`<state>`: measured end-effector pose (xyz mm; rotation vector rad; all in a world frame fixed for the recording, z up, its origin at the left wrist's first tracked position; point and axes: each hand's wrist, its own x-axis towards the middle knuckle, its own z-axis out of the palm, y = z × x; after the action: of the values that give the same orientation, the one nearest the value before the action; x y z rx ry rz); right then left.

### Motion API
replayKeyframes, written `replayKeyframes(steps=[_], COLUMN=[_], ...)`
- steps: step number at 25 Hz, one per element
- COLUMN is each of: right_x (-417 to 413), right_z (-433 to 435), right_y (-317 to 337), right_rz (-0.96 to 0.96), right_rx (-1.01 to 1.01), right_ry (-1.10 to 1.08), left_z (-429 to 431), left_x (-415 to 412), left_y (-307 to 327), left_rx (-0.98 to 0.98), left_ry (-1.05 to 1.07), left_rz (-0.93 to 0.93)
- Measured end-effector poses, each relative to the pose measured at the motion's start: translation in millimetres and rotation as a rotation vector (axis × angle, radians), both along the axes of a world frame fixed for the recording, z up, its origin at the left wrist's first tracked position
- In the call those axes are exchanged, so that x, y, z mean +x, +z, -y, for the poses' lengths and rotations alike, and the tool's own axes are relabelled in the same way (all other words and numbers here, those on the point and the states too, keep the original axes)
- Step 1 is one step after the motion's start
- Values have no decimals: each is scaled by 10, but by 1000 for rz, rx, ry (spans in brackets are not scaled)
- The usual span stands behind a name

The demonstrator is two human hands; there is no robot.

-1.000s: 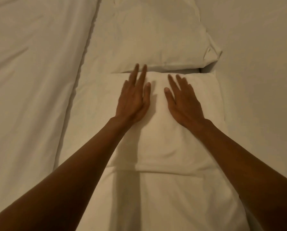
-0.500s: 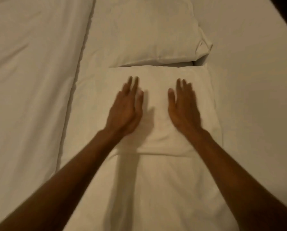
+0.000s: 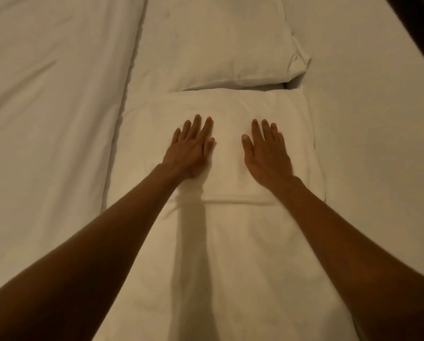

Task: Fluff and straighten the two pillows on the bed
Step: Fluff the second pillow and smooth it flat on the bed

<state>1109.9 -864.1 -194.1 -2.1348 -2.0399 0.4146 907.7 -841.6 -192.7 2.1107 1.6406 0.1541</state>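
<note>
1. Both hands have slid back along the near pillow (image 3: 230, 112), away from its far edge.
2. Left hand (image 3: 190, 153) lies palm down, fingers straight and together, gripping nothing.
3. Right hand (image 3: 267, 156) lies flat likewise, fingers slightly spread.
4. Far pillow (image 3: 225, 45) touches the near one's far edge, on the bed (image 3: 366, 119).

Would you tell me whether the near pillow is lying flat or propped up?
Flat: the near pillow lies on the bed, both open palms, left hand and right hand, resting on top.

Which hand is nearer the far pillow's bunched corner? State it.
Right. The right hand lies flat on the near pillow, below and slightly left of that corner; the left hand lies farther left.
</note>
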Motion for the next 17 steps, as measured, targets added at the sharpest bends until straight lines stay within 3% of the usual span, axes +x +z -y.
replayKeyframes(steps=[3,5,11,13,15,17], right_x=[-249,-145,105,-34,-187,-255], right_z=[377,509,320,463,761,1069], right_y=[-21,-82,1,99,144,105], right_rz=[-37,5,73,-17,-85,-11], right_rx=[67,32,-57,-9,72,79], right_ry=[31,144,117,18,-47,35], left_z=[409,605,263,326,680,1140], left_x=[122,94,-101,-79,0,82], left_y=[-9,-105,-70,55,103,77], left_rx=[35,42,29,41,111,102], left_ry=[41,-67,-215,-118,66,74], left_rz=[152,89,-165,-90,124,211])
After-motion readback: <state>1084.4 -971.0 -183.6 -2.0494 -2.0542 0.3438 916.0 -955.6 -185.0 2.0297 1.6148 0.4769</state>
